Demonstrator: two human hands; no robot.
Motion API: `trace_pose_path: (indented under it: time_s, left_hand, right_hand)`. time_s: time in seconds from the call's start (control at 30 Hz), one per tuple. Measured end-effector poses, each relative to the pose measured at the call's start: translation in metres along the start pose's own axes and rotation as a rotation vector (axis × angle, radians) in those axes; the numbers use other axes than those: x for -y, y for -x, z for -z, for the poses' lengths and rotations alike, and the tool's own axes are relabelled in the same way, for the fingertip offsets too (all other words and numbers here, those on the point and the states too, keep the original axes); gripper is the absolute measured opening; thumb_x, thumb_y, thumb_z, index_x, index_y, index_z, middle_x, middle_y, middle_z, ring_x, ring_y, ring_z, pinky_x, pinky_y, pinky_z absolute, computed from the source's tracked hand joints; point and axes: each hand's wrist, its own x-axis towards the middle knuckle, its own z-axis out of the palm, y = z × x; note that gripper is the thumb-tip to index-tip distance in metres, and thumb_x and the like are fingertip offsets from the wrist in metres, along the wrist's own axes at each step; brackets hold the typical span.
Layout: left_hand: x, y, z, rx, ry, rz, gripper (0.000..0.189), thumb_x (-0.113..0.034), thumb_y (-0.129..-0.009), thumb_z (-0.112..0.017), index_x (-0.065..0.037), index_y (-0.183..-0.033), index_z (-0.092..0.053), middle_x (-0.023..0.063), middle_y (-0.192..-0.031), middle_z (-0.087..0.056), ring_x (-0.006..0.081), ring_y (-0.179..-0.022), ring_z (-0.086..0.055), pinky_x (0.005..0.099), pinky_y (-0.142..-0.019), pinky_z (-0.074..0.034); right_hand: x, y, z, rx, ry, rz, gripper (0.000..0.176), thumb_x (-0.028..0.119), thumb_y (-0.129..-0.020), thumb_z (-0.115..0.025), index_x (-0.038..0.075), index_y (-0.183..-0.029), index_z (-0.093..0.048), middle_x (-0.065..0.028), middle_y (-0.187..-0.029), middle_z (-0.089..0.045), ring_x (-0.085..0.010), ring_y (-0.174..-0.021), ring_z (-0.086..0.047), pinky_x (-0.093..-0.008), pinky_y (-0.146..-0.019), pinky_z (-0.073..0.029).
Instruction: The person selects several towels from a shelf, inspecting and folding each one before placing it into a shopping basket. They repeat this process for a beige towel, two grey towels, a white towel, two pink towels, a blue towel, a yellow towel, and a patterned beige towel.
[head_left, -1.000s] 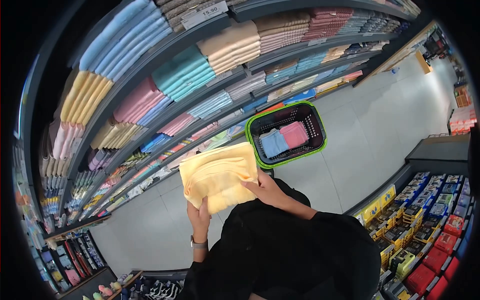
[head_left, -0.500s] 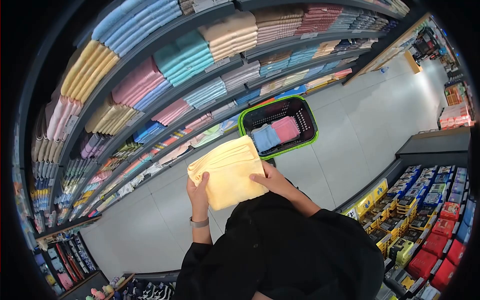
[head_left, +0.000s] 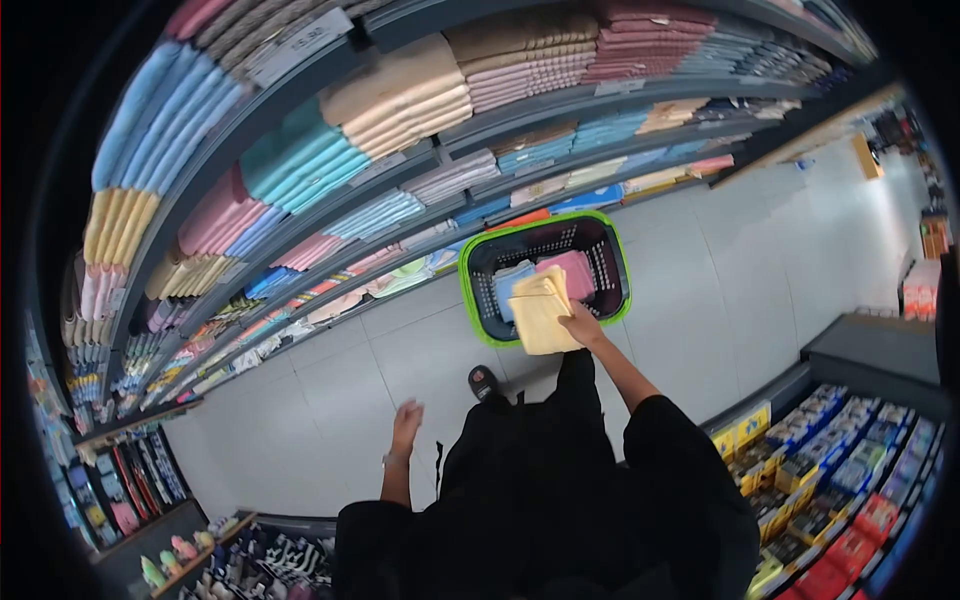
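Observation:
My right hand (head_left: 580, 326) grips the right edge of a folded pale yellow towel (head_left: 540, 318), which hangs over the near part of the green-rimmed black basket (head_left: 622, 262). Inside the basket, a blue towel (head_left: 506, 284) and a pink towel (head_left: 572, 270) lie side by side, both partly covered by the yellow one. Away to the left, my left hand (head_left: 407, 422) is over the floor and touches nothing; its fingers are a little blurred but look apart.
Shelves of folded towels (head_left: 305, 155) curve along the left and top. A display of boxed goods (head_left: 800, 470) stands at the lower right. Below the basket, a shoe (head_left: 483, 381) shows on the grey floor (head_left: 660, 300). Small plush items (head_left: 183, 547) sit at the lower left.
The yellow towel has moved from in front of my body to over the basket, held by my right hand. My left hand has let go of it and dropped lower.

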Motion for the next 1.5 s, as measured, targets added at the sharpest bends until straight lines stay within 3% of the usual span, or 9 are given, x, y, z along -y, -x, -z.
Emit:
trace_pose_path:
  time_s: [0.1, 0.17, 0.2, 0.47, 0.57, 0.73, 0.87, 0.97, 1.5]
  left_hand:
    - [0.106, 0.046, -0.041, -0.186, 0.029, 0.252, 0.029, -0.021, -0.079, -0.059, -0.001, -0.1, -0.057, 0.0027, -0.069, -0.057, 0.0093, -0.056, -0.049, 0.0244, -0.049, -0.041]
    - [0.136, 0.09, -0.06, 0.139, -0.369, 0.387, 0.023, -0.027, -0.082, -0.052, -0.005, -0.085, -0.06, 0.0036, -0.068, -0.058, 0.0131, -0.056, -0.053, 0.0292, -0.049, -0.043]
    - [0.192, 0.112, -0.069, 0.189, -0.808, -0.285, 0.022, -0.022, -0.087, -0.046, -0.006, -0.085, -0.06, 0.0021, -0.069, -0.057, 0.0149, -0.062, -0.055, 0.032, -0.054, -0.044]
    - [0.217, 0.144, -0.101, 0.151, -0.661, -0.063, 0.022, -0.022, -0.087, -0.045, -0.006, -0.086, -0.06, 0.002, -0.071, -0.057, 0.0147, -0.063, -0.055, 0.0323, -0.056, -0.044]
    - [0.232, 0.134, -0.128, 0.12, -0.573, 0.017, 0.022, -0.022, -0.088, -0.045, -0.006, -0.087, -0.06, 0.002, -0.071, -0.057, 0.0146, -0.064, -0.055, 0.0325, -0.056, -0.044]
    - [0.239, 0.129, -0.135, 0.084, -0.439, 0.144, 0.023, -0.021, -0.088, -0.044, -0.006, -0.087, -0.06, 0.002, -0.072, -0.058, 0.0145, -0.065, -0.056, 0.0327, -0.058, -0.045]
    - [0.236, 0.166, -0.136, -0.012, -0.3, 0.221, 0.023, -0.021, -0.088, -0.043, -0.005, -0.088, -0.06, 0.002, -0.072, -0.058, 0.0144, -0.067, -0.056, 0.0329, -0.059, -0.045]
    - [0.25, 0.127, -0.165, -0.091, -0.169, 0.268, 0.023, -0.021, -0.089, -0.043, -0.005, -0.088, -0.06, 0.002, -0.073, -0.058, 0.0144, -0.067, -0.056, 0.0331, -0.06, -0.045]
    - [0.267, 0.157, -0.123, -0.295, 0.217, 0.513, 0.026, -0.02, -0.09, -0.041, -0.004, -0.094, -0.061, 0.003, -0.079, -0.06, 0.0129, -0.075, -0.056, 0.0323, -0.067, -0.045]
  right_hand:
    - [-0.085, -0.062, 0.044, -0.179, 0.281, -0.185, 0.045, 0.012, -0.073, -0.05, 0.003, -0.117, -0.044, -0.0195, -0.1, -0.058, -0.035, -0.094, -0.056, -0.0393, -0.083, -0.043]
    - [-0.115, -0.095, 0.069, -0.159, 0.299, -0.29, 0.04, 0.012, -0.072, -0.043, 0.003, -0.111, -0.045, -0.0222, -0.099, -0.058, -0.0379, -0.093, -0.056, -0.0424, -0.081, -0.042]
    - [-0.129, -0.111, 0.074, -0.143, 0.288, -0.299, 0.04, 0.012, -0.072, -0.043, 0.003, -0.111, -0.045, -0.0222, -0.099, -0.058, -0.0379, -0.093, -0.056, -0.0424, -0.081, -0.042]
    - [-0.219, -0.201, 0.068, -0.018, -0.06, -0.238, 0.033, 0.016, -0.074, -0.047, 0.001, -0.103, -0.051, -0.023, -0.094, -0.057, -0.0373, -0.09, -0.056, -0.0416, -0.079, -0.043]
    - [-0.293, -0.233, 0.059, -0.125, 0.34, -0.401, 0.041, 0.026, -0.078, -0.049, 0.002, -0.11, -0.051, -0.0254, -0.099, -0.058, -0.0403, -0.095, -0.055, -0.0461, -0.085, -0.042]
    - [-0.214, -0.193, 0.113, -0.512, 0.451, 0.016, 0.021, 0.01, -0.075, -0.052, 0.001, -0.094, -0.053, -0.021, -0.089, -0.056, -0.0391, -0.083, -0.056, -0.0455, -0.075, -0.045]
    - [-0.185, -0.169, 0.156, -0.762, 0.525, 0.152, 0.045, 0.011, -0.072, -0.058, -0.001, -0.113, -0.045, -0.021, -0.102, -0.051, -0.0411, -0.096, -0.049, -0.0451, -0.084, -0.041]
    - [-0.27, -0.187, 0.155, -0.462, 0.297, -0.188, 0.083, 0.013, -0.069, -0.063, 0.003, -0.137, -0.017, -0.0264, -0.116, -0.044, -0.0413, -0.108, -0.045, -0.0442, -0.092, -0.038]
    - [-0.213, -0.197, -0.051, -0.284, 0.42, -0.064, 0.088, 0.012, -0.071, -0.059, 0.005, -0.139, -0.004, -0.0252, -0.127, -0.036, -0.0432, -0.1, -0.05, -0.0441, -0.085, -0.044]
